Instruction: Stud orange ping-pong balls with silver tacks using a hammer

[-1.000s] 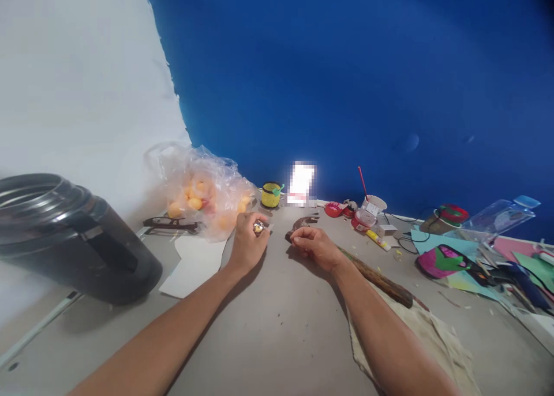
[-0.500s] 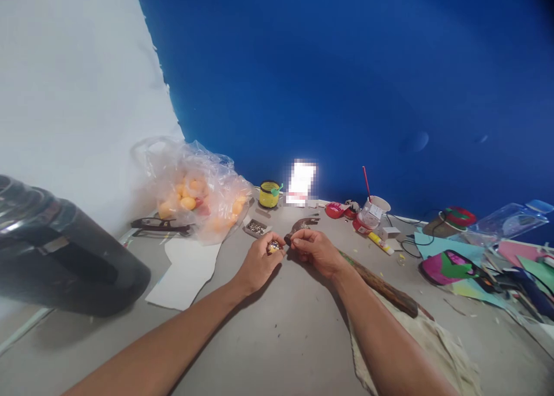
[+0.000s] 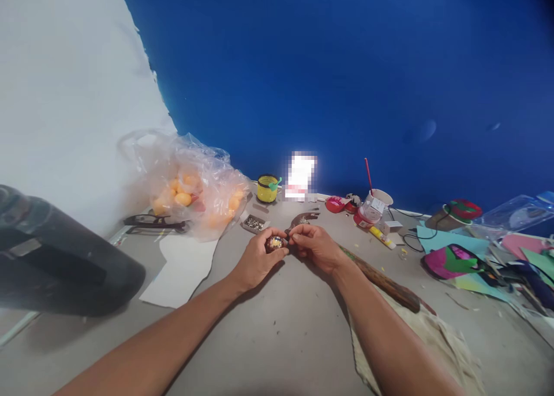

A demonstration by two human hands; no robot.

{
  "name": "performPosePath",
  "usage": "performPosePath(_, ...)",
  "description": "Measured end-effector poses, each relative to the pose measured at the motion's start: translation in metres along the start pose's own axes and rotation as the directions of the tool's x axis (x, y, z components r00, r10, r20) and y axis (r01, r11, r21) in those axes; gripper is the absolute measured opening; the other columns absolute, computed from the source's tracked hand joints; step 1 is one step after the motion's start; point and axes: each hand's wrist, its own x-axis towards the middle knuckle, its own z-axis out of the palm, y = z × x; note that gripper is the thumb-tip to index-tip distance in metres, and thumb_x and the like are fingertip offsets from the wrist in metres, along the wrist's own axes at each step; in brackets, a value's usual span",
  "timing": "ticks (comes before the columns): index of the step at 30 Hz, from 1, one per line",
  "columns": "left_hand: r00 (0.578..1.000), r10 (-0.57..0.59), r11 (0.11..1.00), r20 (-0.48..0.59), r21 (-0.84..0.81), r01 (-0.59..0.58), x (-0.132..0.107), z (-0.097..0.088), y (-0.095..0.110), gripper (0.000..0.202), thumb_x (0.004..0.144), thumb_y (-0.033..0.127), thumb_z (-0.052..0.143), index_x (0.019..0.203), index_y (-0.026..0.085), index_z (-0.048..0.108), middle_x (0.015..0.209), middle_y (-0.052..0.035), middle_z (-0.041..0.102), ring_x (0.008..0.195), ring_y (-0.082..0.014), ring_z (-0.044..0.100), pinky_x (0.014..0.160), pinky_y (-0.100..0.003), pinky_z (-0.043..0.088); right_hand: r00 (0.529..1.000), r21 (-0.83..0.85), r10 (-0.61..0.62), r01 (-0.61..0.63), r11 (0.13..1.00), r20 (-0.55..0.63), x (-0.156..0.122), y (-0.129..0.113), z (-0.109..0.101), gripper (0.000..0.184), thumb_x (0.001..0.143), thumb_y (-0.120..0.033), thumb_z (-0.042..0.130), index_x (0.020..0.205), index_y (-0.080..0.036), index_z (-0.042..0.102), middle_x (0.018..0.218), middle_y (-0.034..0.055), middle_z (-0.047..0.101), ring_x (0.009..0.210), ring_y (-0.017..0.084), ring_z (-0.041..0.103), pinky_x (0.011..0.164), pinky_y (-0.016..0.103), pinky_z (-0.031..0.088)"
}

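Observation:
My left hand (image 3: 258, 256) is closed round a small brown ball (image 3: 275, 244) with shiny gold and silver spots, held just above the table. Fingers pinched together, my right hand (image 3: 315, 247) is close beside the ball on its right. Whatever lies between those fingertips is too small to make out. Behind and under the right hand lies a claw hammer (image 3: 385, 280), its metal head partly hidden by the fingers and its wooden handle running toward the lower right. A small open box (image 3: 254, 223) of shiny metal pieces sits beyond my left hand.
A big dark bottle (image 3: 64, 257) stands at left, near white paper (image 3: 184, 272), glasses (image 3: 153, 223) and a plastic bag of orange fruit (image 3: 186, 188). Behind are a yellow pot (image 3: 267, 189) and a blurred bright screen (image 3: 300, 175). Cloth (image 3: 415, 350) and a pink-green pouch (image 3: 452, 262) lie right.
The ball has turned in my left hand and shows more of its spotted surface. My right fingertips have shifted slightly. The whole view has moved a little.

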Motion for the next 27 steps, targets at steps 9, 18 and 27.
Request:
performPosePath(9, 0.999, -0.038, 0.998, 0.037, -0.054, 0.040, 0.0005, 0.0003, -0.0005, 0.042, 0.073, 0.020, 0.063, 0.115, 0.018, 0.063, 0.076, 0.0008, 0.065, 0.058, -0.0139, 0.059, 0.060, -0.027, 0.050, 1.000, -0.001, 0.013, -0.013, 1.000, -0.008, -0.0015, -0.0013, 0.0001, 0.039, 0.059, -0.039, 0.097, 0.083, -0.017, 0.075, 0.074, 0.0034, 0.070, 0.057, 0.008, 0.049, 0.051, 0.023, 0.032)
performPosePath(18, 0.999, 0.039, 0.999, 0.025, 0.023, -0.040, 0.0017, 0.0008, -0.0029, 0.038, 0.073, 0.024, 0.069, 0.111, 0.017, 0.068, 0.092, -0.0043, 0.072, 0.076, -0.0179, 0.065, 0.070, -0.030, 0.053, 0.999, -0.010, -0.037, 0.037, 0.999, 0.033, -0.0034, -0.0025, 0.0005, 0.039, 0.060, -0.044, 0.097, 0.077, -0.018, 0.075, 0.073, 0.0018, 0.070, 0.057, 0.008, 0.049, 0.052, 0.023, 0.034)
performPosePath(27, 0.995, 0.092, 0.984, -0.024, 0.156, -0.087, 0.0003, 0.0007, -0.0021, 0.027, 0.079, 0.027, 0.069, 0.104, 0.018, 0.063, 0.101, -0.0043, 0.070, 0.090, -0.0212, 0.065, 0.084, -0.034, 0.052, 0.990, -0.091, -0.034, 0.046, 0.995, 0.136, -0.0070, -0.0034, 0.0018, 0.033, 0.064, -0.043, 0.095, 0.078, -0.019, 0.076, 0.074, 0.0015, 0.070, 0.058, 0.009, 0.048, 0.055, 0.025, 0.032)
